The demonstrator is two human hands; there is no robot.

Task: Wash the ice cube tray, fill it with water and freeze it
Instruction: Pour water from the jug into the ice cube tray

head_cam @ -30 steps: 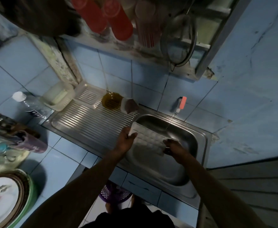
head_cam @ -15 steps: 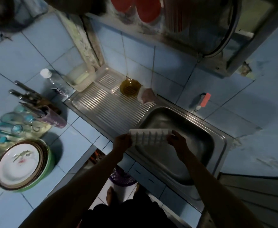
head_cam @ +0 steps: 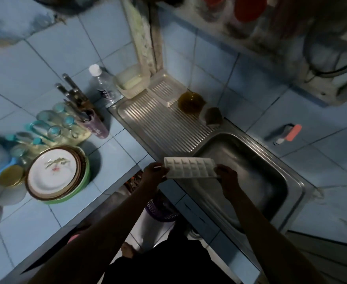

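The white plastic ice cube tray (head_cam: pixel 191 168), with square pockets, is grasped at both ends by the left hand (head_cam: pixel 154 173) and right hand (head_cam: pixel 227 177) above the shiny steel sink (head_cam: pixel 291 193).

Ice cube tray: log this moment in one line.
ice cube tray level, cells up | left hand and right hand hold its ends | above sink front edge

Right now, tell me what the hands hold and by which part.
Both hold the white ice cube tray at the sink's front rim: the left hand grips its left short end, the right hand its right short end.
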